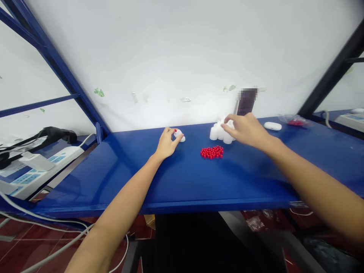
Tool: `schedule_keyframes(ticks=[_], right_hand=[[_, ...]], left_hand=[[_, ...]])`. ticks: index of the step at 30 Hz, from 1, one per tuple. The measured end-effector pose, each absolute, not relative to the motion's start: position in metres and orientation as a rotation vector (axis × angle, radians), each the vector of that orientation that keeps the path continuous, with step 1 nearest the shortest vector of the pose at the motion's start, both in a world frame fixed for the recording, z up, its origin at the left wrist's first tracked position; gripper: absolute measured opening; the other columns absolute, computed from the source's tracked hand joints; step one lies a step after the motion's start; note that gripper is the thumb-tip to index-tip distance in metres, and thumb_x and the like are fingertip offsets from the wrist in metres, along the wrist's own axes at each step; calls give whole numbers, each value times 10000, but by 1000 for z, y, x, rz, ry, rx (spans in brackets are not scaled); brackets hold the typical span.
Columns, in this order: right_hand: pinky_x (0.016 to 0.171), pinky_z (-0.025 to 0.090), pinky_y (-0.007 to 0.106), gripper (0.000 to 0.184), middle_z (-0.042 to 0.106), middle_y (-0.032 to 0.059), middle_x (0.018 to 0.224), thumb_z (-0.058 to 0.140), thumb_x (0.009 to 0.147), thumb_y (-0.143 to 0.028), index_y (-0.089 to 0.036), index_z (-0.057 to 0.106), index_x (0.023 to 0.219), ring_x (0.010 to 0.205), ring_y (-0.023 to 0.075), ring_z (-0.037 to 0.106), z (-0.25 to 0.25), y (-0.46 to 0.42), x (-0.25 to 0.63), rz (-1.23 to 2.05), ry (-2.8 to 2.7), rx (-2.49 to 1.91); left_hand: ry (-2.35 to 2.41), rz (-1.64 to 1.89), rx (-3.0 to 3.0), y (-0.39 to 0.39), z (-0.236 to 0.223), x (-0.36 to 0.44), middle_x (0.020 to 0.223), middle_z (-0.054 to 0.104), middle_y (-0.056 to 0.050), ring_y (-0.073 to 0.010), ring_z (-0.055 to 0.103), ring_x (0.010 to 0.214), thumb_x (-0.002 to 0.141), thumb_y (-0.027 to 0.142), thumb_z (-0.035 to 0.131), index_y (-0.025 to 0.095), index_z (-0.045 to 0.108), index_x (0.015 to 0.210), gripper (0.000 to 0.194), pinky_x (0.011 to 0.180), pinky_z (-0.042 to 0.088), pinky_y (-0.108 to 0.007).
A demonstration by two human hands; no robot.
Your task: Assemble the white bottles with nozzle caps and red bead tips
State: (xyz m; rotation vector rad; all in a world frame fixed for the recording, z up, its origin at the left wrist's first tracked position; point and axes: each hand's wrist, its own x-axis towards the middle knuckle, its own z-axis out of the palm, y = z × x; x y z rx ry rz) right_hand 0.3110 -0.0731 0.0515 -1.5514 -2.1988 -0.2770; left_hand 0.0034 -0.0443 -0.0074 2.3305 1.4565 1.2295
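My left hand (167, 145) is closed around a small white bottle (178, 133) with a red tip, just above the blue tabletop. Beside its thumb another small white piece (183, 139) shows; whether it is part of the same bottle I cannot tell. On the right, my right hand (241, 128) reaches over a tight cluster of small white bottles (218, 132). Its thumb and forefinger curl round a white bottle in that group, whose outline merges with the others. A pile of small red pieces (212, 152), apparently caps, lies between the hands, touched by neither.
Against the wall leans a dark, partly pixelated phone-like slab (246, 102). Right of it lie a white oval case (272, 126) and a clear bag with red contents (296, 121). Power strips (47, 168) and cables sit at left. Blue frame posts (61, 70) flank the table.
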Motion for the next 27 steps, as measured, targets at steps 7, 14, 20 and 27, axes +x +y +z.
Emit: schedule_keyframes(ticks=[7,14,20,27], right_hand=[[630,395,305,366,672,44,676,466,909,-490,-189,640,1022,671,217,620,53,-58,334,-4,-2353,-1560],[603,371,294,349,672,49,748,477,897,-447,-161,615,1043,635,186,587,51,-53,332,-106,-2451,-1432],[605,376,291,226,647,27,700,511,837,-352,-177,636,908,609,167,572,56,-40,342,-26,-2494,-1361],[560,354,274,87,632,-4,650,520,767,-228,-205,603,758,564,139,544,81,-45,327,184,-2683,-1194]], left_hand=[[1503,1229,2236,-15,-4,5,1112,510,-78,-172,558,932,876,355,646,148,659,1163,355,949,466,-328],[1498,1005,2313,-4,-9,-5,1005,593,-75,-174,564,866,931,436,521,132,680,977,346,893,471,-345],[1454,811,2470,0,-13,0,979,600,-92,-217,569,904,921,506,493,141,662,933,402,889,463,-365],[1364,628,2664,5,-10,-7,1026,583,-109,-273,558,1006,908,522,492,156,675,978,414,957,435,-418]])
